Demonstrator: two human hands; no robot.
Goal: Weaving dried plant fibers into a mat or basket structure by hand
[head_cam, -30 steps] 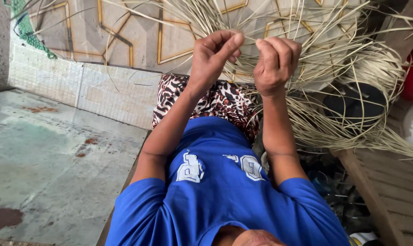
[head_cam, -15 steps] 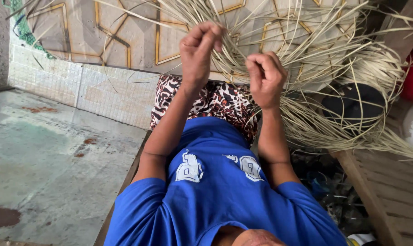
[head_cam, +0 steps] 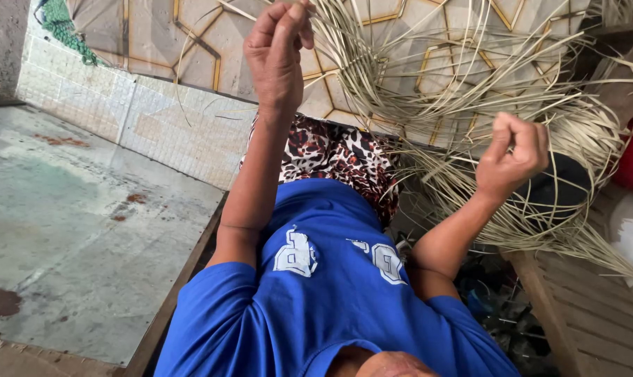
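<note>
1. Straw strips, pale and thin, fan out in a tangled bundle across the upper right of the frame, arching from the top centre down to the right edge.
2. The left hand is raised at the top centre, thumb and fingers pinched on the end of a strip at the bundle's left edge.
3. The right hand sits lower, right of centre, clenched in a fist around a few strips, with the bundle behind and beneath it.
4. The two hands are well apart, with strips spanning the gap between them.
5. A blue shirt fills the lower centre, and a spotted brown cloth lies above it, under the bundle's lower edge.
6. A patterned wall runs behind the strips at the upper left; a stained concrete floor takes the left side.
7. Wooden slats lie at the lower right, partly covered by trailing strips.
</note>
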